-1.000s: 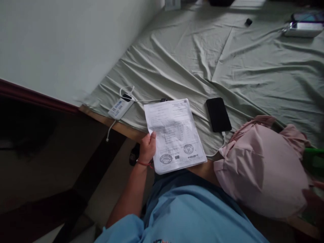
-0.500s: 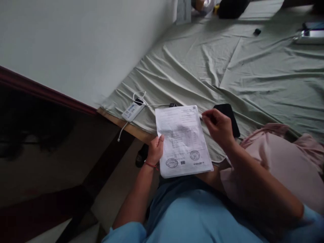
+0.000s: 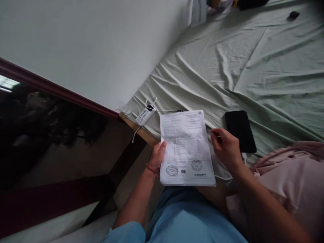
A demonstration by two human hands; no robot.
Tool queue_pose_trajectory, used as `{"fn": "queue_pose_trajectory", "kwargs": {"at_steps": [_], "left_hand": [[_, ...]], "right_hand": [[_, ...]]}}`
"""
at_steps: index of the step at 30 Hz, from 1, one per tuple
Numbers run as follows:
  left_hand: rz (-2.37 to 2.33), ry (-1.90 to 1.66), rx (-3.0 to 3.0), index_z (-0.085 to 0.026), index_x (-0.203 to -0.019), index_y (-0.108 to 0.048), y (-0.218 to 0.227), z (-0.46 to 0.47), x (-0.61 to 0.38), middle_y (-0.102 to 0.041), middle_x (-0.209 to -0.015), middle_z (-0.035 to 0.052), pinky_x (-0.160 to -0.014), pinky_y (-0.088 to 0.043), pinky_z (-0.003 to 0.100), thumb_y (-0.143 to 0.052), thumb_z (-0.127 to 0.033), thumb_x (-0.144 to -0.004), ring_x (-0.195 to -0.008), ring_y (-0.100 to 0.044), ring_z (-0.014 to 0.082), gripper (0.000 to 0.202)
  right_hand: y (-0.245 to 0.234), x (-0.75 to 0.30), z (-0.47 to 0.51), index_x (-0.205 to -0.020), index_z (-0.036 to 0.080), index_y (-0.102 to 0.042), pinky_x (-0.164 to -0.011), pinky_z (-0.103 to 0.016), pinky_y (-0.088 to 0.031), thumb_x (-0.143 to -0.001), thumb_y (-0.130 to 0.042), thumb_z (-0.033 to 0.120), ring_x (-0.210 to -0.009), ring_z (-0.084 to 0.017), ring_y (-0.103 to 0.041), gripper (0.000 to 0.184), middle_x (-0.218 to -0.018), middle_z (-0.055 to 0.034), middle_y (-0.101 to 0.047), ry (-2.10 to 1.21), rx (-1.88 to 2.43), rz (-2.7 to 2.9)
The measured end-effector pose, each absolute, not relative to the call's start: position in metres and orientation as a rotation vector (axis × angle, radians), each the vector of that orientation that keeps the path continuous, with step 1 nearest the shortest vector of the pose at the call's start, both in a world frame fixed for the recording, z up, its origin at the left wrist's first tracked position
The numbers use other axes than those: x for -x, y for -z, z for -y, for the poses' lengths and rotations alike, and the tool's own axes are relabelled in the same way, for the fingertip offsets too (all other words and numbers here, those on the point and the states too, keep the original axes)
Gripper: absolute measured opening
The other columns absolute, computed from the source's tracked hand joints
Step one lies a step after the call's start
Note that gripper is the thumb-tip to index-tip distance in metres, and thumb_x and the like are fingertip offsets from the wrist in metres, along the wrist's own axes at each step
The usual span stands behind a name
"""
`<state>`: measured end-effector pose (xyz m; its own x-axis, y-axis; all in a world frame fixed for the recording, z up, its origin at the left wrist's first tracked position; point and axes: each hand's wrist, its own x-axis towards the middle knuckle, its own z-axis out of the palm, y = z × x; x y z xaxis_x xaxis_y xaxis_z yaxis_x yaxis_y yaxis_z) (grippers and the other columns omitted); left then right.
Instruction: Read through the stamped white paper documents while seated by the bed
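My left hand (image 3: pixel 157 155), a red string round its wrist, grips the left edge of a printed sheaf of papers (image 3: pixel 186 148) between thumb and fingers. Two round ink stamps and lines of print show on the top sheet, which lies tilted in front of my lap. Just off the right edge of the papers hovers my right hand (image 3: pixel 225 148), its fingers curled together in a pinch. Whatever may be between those fingertips is too small or hidden to make out. Behind that hand a black tablet or large phone (image 3: pixel 240 130) lies on the cloth, a white cable plugged into its lower end.
A white power strip (image 3: pixel 145 115) with a plug and cable sits at the corner of the bed (image 3: pixel 197 74), by the wall. Pink cloth (image 3: pixel 291 175) is heaped on the right. A small dark object (image 3: pixel 293 15) lies far back on the wrinkled sheet.
The view has shifted, so most things appear farther right or lower. My right hand has drawn slightly back from the papers, and more of the black device shows. My left hand keeps its grip.
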<state>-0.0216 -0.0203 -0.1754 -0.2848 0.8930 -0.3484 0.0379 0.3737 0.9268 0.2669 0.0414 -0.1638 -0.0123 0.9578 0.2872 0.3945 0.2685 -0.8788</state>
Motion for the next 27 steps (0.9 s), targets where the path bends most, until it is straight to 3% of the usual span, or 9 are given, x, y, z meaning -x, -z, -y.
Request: {"fn": "queue_pose_trajectory", "kwargs": {"at_steps": [4, 11, 15, 18, 21, 27], "left_hand": [[-1.594, -1.100, -0.723, -0.008, -0.095, -0.067, 0.162, 0.013, 0.015, -0.072, -0.087, 0.0111, -0.068, -0.054, 0.028, -0.078, -0.069, -0.068, -0.074, -0.066, 0.0194, 0.067], [-1.512, -1.157, -0.635, -0.008, -0.107, -0.067, 0.160, 0.014, 0.012, -0.073, -0.095, 0.0131, -0.078, -0.057, 0.034, -0.080, -0.066, -0.068, -0.085, -0.070, 0.0244, 0.071], [-1.527, -1.156, -0.742, -0.008, -0.105, -0.068, 0.169, 0.019, 0.018, -0.071, -0.089, 0.0108, -0.071, -0.053, 0.029, -0.075, -0.068, -0.074, -0.076, -0.066, 0.0199, 0.068], [-1.607, -1.099, -0.924, -0.008, -0.096, -0.069, 0.178, 0.023, 0.021, -0.069, -0.082, 0.0080, -0.063, -0.046, 0.024, -0.067, -0.071, -0.079, -0.069, -0.059, 0.0144, 0.065], [-1.674, -1.049, -1.025, -0.009, -0.089, -0.068, 0.183, 0.025, 0.023, -0.066, -0.076, 0.0055, -0.060, -0.042, 0.023, -0.063, -0.072, -0.081, -0.068, -0.056, 0.0137, 0.064], [-1.560, -1.104, -0.917, -0.010, -0.104, -0.069, 0.183, 0.029, 0.020, -0.070, -0.087, 0.0077, -0.064, -0.047, 0.024, -0.064, -0.067, -0.084, -0.072, -0.060, 0.0149, 0.061]], "right_hand": [[0.168, -0.262, -0.038, -0.102, 0.014, -0.066, -0.067, -0.028, -0.042, -0.097, -0.046, 0.034, -0.067, -0.015, -0.058, 0.029, -0.096, -0.0084, -0.067, -0.643, 1.327, 1.688], [0.165, -0.262, -0.038, -0.120, 0.011, -0.068, -0.071, -0.031, -0.044, -0.095, -0.042, 0.051, -0.074, -0.022, -0.065, 0.054, -0.094, -0.0109, -0.071, -0.938, 1.508, 1.683], [0.164, -0.264, -0.040, -0.113, 0.013, -0.072, -0.073, -0.029, -0.046, -0.093, -0.043, 0.059, -0.086, -0.023, -0.068, 0.057, -0.095, -0.0098, -0.071, -1.231, 1.433, 1.635], [0.166, -0.264, -0.040, -0.107, 0.014, -0.072, -0.068, -0.027, -0.046, -0.090, -0.048, 0.061, -0.079, -0.021, -0.066, 0.055, -0.094, -0.0083, -0.070, -1.383, 1.350, 1.557], [0.170, -0.265, -0.041, -0.100, 0.015, -0.072, -0.065, -0.026, -0.045, -0.089, -0.051, 0.058, -0.074, -0.019, -0.063, 0.049, -0.088, -0.0073, -0.069, -1.333, 1.356, 1.555], [0.175, -0.269, -0.041, -0.100, 0.016, -0.071, -0.066, -0.025, -0.049, -0.087, -0.059, 0.060, -0.078, -0.019, -0.063, 0.047, -0.093, -0.0076, -0.068, -1.526, 1.237, 1.409]]}}
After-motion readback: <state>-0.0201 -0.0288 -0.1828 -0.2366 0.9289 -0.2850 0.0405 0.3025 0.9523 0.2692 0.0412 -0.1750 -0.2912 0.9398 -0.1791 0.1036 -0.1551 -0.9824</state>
